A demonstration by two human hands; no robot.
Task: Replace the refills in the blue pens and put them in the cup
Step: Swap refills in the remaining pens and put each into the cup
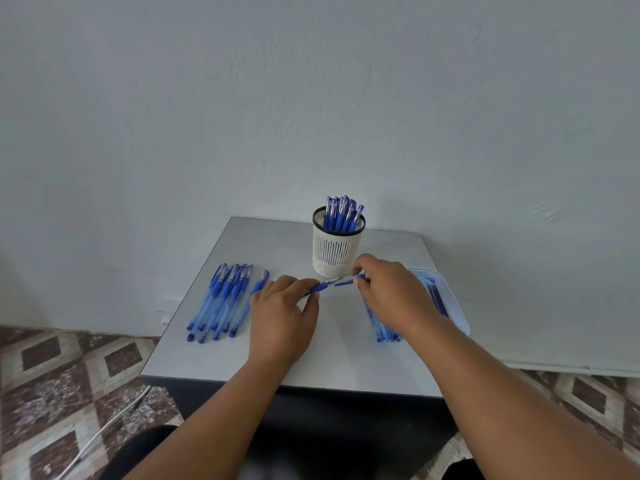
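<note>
A white slotted cup (337,252) stands at the table's far middle with several capped blue pens (343,211) upright in it. My left hand (282,313) grips a blue pen (320,286) by its barrel, tip pointing right. My right hand (388,292) pinches a blue pen cap (348,281) just beyond that tip, in front of the cup. A heap of several blue pens (221,299) lies on the left, with one single pen (249,303) beside it. Several pale blue tubes (384,332) lie partly hidden under my right wrist.
A clear plastic box (446,299) with dark refills sits at the table's right edge. The small grey table (346,355) stands against a white wall. Patterned floor tiles and a white cable (104,434) lie to the lower left.
</note>
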